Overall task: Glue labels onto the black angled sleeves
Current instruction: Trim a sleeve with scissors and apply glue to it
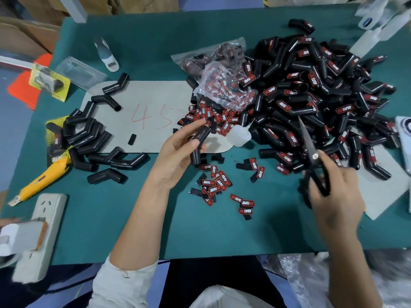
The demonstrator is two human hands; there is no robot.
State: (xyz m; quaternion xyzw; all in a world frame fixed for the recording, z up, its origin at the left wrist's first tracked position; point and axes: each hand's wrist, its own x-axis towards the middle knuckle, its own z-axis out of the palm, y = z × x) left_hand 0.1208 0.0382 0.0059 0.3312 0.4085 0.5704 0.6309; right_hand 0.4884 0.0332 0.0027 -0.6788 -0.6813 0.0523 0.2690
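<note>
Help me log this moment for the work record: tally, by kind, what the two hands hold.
Black angled sleeve, in the left hand: 1
Scissors, in the right hand: 1
Total: 2

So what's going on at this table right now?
A person is labelling black angled sleeves. The left hand grips an unlabelled sleeve above the green table; the right hand holds black scissors. Labelled sleeves are heaped on the right, bare ones lie on the left, and loose labels are scattered between.
</note>
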